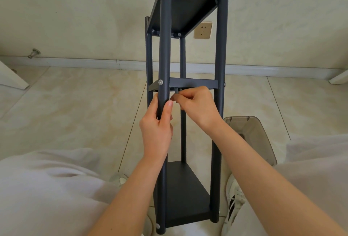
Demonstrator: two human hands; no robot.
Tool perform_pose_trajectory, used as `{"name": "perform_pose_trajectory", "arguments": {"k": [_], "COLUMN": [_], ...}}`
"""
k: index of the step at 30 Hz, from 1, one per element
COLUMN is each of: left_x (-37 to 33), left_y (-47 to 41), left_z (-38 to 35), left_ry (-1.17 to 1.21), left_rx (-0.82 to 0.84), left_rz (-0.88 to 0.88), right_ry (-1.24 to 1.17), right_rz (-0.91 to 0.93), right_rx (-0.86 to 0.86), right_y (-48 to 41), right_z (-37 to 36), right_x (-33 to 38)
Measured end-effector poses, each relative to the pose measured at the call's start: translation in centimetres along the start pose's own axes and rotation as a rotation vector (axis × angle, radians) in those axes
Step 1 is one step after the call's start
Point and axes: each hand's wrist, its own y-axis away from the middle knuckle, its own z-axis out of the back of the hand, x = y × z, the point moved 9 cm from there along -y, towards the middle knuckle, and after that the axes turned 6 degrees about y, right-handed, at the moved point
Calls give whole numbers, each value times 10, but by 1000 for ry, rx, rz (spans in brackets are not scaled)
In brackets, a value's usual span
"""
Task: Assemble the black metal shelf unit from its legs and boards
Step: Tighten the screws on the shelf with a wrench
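Pale cloth knees (47,188) frame the shelf unit (220,47), which stands upright on the glossy tiled floor (75,104) between the person's feet. Its bottom board (184,194) — flat, matte black — already sits between four round tubular legs. Higher up, the left hand (157,128) wraps the front left leg (164,57), thumb lying along the tube, while the right hand (197,106) pinches a small grey key (176,91) up under the middle board (194,83). Beyond, the top board (180,10) shows silvery bolt heads at its corners. Assembly looks nearly done — probably only tightening the middle board's fasteners remains.
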Motion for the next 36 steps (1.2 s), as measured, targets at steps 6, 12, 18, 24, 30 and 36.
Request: {"name": "perform_pose_trajectory", "arguments": {"k": [6,12,18,24,30,36], "left_x": [3,1,4,4,4,4], "left_y": [-1,0,0,1,1,-1], "left_z": [2,0,-2,-6,-5,-4], "left_ry": [-9,4,-9,20,36,42], "left_rx": [-13,-2,6,19,18,22], "left_rz": [0,-5,6,17,29,36], "right_ry": [32,13,28,108,130,217], "right_rz": [12,24,40,147,296,388], "right_rx": [15,-15,-27,-132,-284,-335], "right_y": [0,-1,-4,-3,1,1], "right_z": [-3,-4,-7,-9,-10,-11], "right_x": [0,-1,-8,-5,-2,3]}}
